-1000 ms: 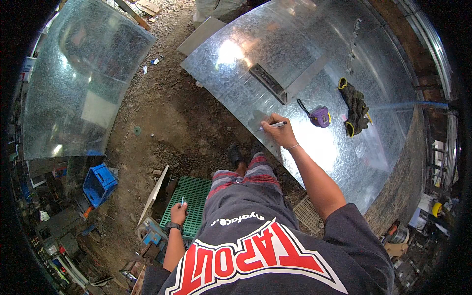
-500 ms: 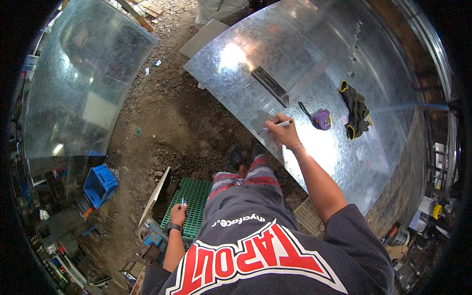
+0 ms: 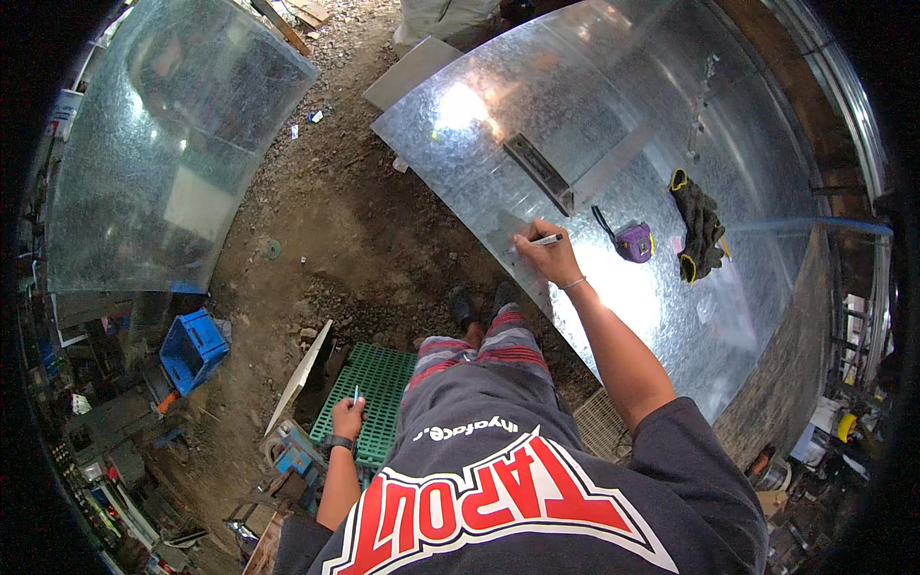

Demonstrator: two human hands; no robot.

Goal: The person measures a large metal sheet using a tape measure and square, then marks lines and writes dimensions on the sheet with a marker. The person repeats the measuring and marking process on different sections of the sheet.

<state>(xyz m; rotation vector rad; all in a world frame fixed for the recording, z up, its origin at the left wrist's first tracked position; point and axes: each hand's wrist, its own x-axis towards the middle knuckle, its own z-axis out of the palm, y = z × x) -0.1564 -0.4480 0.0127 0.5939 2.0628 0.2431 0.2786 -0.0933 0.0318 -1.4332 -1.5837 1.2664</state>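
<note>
In my right hand (image 3: 548,257) is a marker pen (image 3: 547,240), gripped near the left edge of a large shiny metal sheet (image 3: 613,115). The hand rests at the sheet's surface; the pen's writing tip is hidden by my fingers. Down at my left side, my left hand (image 3: 347,419) is closed around a small, thin, light-blue thing (image 3: 357,392), too small to name. On the sheet beyond my right hand lies a dark bar-shaped tool (image 3: 539,174). Right of the hand sit a purple tape measure (image 3: 634,242) and a pair of dark gloves with yellow cuffs (image 3: 700,225).
Another sheet (image 3: 144,220), greyish and see-through-looking, stands at the left across a dirt floor (image 3: 355,220). A blue crate (image 3: 195,355) lies below it. Near my legs is a green plastic grate (image 3: 362,391). Tools and clutter (image 3: 125,508) fill the lower left.
The whole view has shifted slightly. My right hand stays by the sheet's edge with the marker pen, its grip turned a little; my left hand keeps its hold.
</note>
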